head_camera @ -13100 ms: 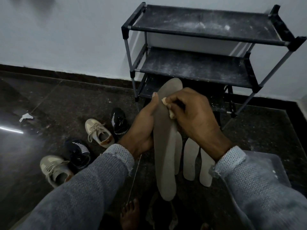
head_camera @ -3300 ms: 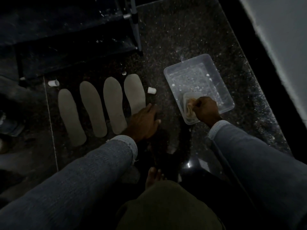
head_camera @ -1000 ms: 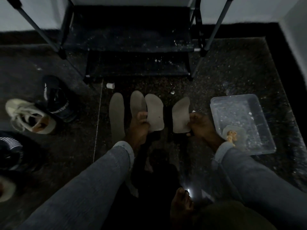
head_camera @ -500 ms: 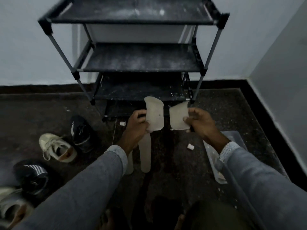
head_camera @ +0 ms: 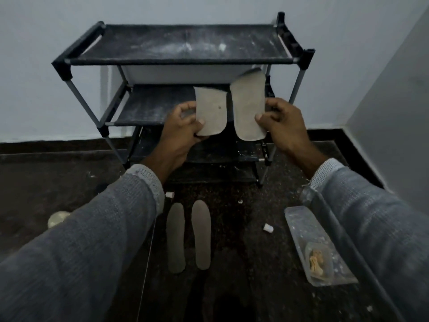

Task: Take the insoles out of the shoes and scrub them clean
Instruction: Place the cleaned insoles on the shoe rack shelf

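Observation:
I hold two grey insoles up in front of the shoe rack, one in each hand. My left hand (head_camera: 180, 126) pinches the left insole (head_camera: 211, 110) by its lower edge. My right hand (head_camera: 282, 126) grips the right insole (head_camera: 249, 108), which stands a little higher and tilts right. Both insoles hang at the level of the rack's middle shelf (head_camera: 148, 105). Two more grey insoles (head_camera: 189, 235) lie side by side on the dark floor below my arms.
The black three-tier shoe rack (head_camera: 176, 43) stands against the white wall. A clear plastic tray (head_camera: 308, 231) with a small tub and a tan cloth (head_camera: 315, 263) sits on the floor at right. Small white caps (head_camera: 268, 228) lie on the floor. A pale shoe (head_camera: 58, 218) peeks out at left.
Both hands have lifted their insoles higher, from the bottom shelf's level to the middle shelf's level. The view has tilted up and the shoes at left have mostly left the frame.

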A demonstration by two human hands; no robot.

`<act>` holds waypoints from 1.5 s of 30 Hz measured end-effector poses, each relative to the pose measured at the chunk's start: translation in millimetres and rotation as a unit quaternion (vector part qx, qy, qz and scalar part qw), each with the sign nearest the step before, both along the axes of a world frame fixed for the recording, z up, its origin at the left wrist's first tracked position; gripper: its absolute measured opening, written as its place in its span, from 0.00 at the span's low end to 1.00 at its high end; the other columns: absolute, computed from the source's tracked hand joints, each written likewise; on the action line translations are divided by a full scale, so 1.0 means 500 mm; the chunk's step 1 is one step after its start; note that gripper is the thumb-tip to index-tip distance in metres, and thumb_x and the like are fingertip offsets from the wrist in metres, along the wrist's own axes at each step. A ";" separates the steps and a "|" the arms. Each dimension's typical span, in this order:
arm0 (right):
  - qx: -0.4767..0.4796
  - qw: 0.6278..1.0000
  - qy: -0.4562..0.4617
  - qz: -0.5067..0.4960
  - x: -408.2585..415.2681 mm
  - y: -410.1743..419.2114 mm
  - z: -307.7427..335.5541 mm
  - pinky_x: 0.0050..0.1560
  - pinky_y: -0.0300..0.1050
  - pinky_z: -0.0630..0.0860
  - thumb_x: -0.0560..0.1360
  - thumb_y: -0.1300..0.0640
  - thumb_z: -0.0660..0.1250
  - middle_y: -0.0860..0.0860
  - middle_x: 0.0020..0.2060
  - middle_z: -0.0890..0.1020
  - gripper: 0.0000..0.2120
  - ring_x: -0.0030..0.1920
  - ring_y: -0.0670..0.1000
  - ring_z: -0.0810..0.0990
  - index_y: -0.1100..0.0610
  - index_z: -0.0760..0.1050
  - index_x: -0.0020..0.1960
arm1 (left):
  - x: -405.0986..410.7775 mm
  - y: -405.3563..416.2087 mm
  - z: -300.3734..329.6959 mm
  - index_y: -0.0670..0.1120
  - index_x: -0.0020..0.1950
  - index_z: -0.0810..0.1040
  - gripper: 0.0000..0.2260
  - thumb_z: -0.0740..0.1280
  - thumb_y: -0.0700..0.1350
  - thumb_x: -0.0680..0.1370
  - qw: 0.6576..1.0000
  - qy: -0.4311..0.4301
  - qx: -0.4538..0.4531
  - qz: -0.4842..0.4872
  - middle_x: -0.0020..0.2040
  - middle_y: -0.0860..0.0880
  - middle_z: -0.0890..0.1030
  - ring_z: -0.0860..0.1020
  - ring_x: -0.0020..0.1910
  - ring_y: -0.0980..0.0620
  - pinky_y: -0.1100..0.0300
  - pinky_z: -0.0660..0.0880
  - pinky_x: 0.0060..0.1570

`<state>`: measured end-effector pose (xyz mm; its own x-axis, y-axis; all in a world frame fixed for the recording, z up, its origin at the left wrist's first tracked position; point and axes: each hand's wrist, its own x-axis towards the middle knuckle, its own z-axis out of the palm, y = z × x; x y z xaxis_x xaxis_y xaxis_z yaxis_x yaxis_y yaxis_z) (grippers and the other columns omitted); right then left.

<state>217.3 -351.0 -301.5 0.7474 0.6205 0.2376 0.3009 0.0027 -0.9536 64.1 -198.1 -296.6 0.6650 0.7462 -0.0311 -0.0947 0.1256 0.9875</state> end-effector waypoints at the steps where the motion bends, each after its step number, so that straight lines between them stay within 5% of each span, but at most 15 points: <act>1: -0.012 1.000 0.010 -0.005 0.006 0.004 -0.012 0.41 0.34 0.79 0.76 0.66 0.67 0.55 0.50 0.83 0.12 0.44 0.43 0.83 0.61 0.75 0.59 | 0.005 0.006 -0.007 0.47 0.56 0.70 0.13 0.62 0.31 0.78 1.000 0.005 -0.007 -0.002 0.53 0.46 0.79 0.79 0.50 0.51 0.61 0.80 0.35; 6: -0.106 0.985 0.110 -0.085 0.024 0.032 -0.109 0.22 0.34 0.72 0.75 0.65 0.68 0.59 0.44 0.82 0.08 0.23 0.42 0.78 0.66 0.78 0.53 | 0.046 0.020 -0.074 0.43 0.64 0.68 0.17 0.63 0.31 0.77 0.993 0.106 -0.036 0.037 0.56 0.44 0.76 0.77 0.52 0.48 0.60 0.78 0.35; 11: -0.095 0.969 0.185 -0.131 0.039 0.062 -0.172 0.21 0.37 0.75 0.74 0.66 0.70 0.58 0.46 0.80 0.08 0.34 0.53 0.80 0.67 0.74 0.52 | 0.090 0.028 -0.120 0.40 0.67 0.66 0.20 0.63 0.29 0.77 0.985 0.162 -0.040 0.041 0.52 0.45 0.73 0.76 0.46 0.49 0.60 0.79 0.35; 16: -0.085 0.975 0.144 -0.147 0.078 0.085 -0.174 0.19 0.35 0.71 0.73 0.64 0.71 0.62 0.45 0.79 0.10 0.20 0.44 0.77 0.68 0.73 0.50 | 0.141 0.064 -0.122 0.40 0.65 0.68 0.16 0.64 0.33 0.78 0.982 0.182 0.008 0.041 0.58 0.44 0.72 0.76 0.44 0.51 0.63 0.79 0.30; 19: -0.088 0.978 0.096 -0.163 0.092 0.090 -0.166 0.28 0.36 0.74 0.73 0.55 0.71 0.57 0.42 0.80 0.14 0.31 0.46 0.80 0.65 0.76 0.48 | 0.147 0.071 -0.124 0.42 0.60 0.69 0.10 0.63 0.40 0.80 0.978 0.192 0.063 0.056 0.56 0.47 0.73 0.77 0.50 0.49 0.62 0.79 0.33; 21: -0.118 0.977 0.053 -0.170 0.093 0.079 -0.172 0.37 0.42 0.75 0.73 0.48 0.70 0.52 0.41 0.81 0.13 0.39 0.50 0.80 0.58 0.77 0.47 | 0.132 0.073 -0.144 0.44 0.62 0.70 0.13 0.64 0.45 0.79 0.959 0.235 0.149 0.046 0.56 0.48 0.74 0.79 0.51 0.49 0.58 0.81 0.36; 25: -0.063 0.991 0.042 -0.108 0.052 0.036 -0.189 0.46 0.52 0.82 0.73 0.48 0.71 0.51 0.45 0.82 0.09 0.45 0.51 0.82 0.52 0.76 0.47 | 0.079 0.059 -0.188 0.46 0.70 0.68 0.23 0.67 0.50 0.77 0.921 0.249 0.299 -0.027 0.66 0.48 0.71 0.75 0.59 0.49 0.54 0.76 0.58; 30: -0.053 0.995 -0.070 -0.056 0.002 0.006 -0.207 0.51 0.31 0.76 0.69 0.58 0.77 0.50 0.54 0.78 0.15 0.50 0.42 0.79 0.60 0.80 0.54 | 0.025 0.038 -0.213 0.45 0.70 0.70 0.22 0.65 0.51 0.78 0.819 0.242 0.521 0.003 0.71 0.44 0.69 0.68 0.69 0.46 0.51 0.67 0.68; 35: -0.115 0.963 -0.228 -0.085 0.011 0.022 -0.204 0.56 0.25 0.67 0.72 0.61 0.73 0.55 0.52 0.80 0.11 0.53 0.46 0.77 0.62 0.82 0.53 | 0.038 0.049 -0.197 0.45 0.69 0.73 0.21 0.67 0.48 0.77 0.721 0.272 0.636 -0.026 0.69 0.42 0.73 0.71 0.67 0.42 0.44 0.69 0.65; 39: -0.136 0.952 -0.254 -0.098 0.033 0.046 -0.196 0.53 0.19 0.61 0.74 0.60 0.70 0.56 0.51 0.82 0.09 0.51 0.46 0.76 0.62 0.82 0.53 | 0.062 0.058 -0.192 0.40 0.58 0.80 0.18 0.75 0.40 0.69 0.666 0.241 0.705 -0.044 0.57 0.39 0.81 0.81 0.53 0.39 0.42 0.79 0.49; 42: -0.149 0.943 -0.283 -0.090 0.048 0.060 -0.192 0.55 0.26 0.63 0.76 0.60 0.69 0.56 0.51 0.81 0.08 0.51 0.45 0.74 0.61 0.82 0.53 | 0.082 0.065 -0.191 0.38 0.52 0.81 0.13 0.74 0.36 0.68 0.651 0.230 0.722 -0.055 0.49 0.39 0.83 0.82 0.45 0.39 0.43 0.80 0.41; 45: -0.160 0.942 -0.283 -0.081 0.060 0.072 -0.187 0.56 0.35 0.69 0.77 0.60 0.67 0.56 0.52 0.79 0.08 0.52 0.49 0.76 0.61 0.82 0.53 | 0.098 0.070 -0.189 0.40 0.54 0.80 0.09 0.68 0.38 0.75 0.669 0.249 0.699 -0.048 0.50 0.40 0.82 0.80 0.48 0.39 0.45 0.79 0.45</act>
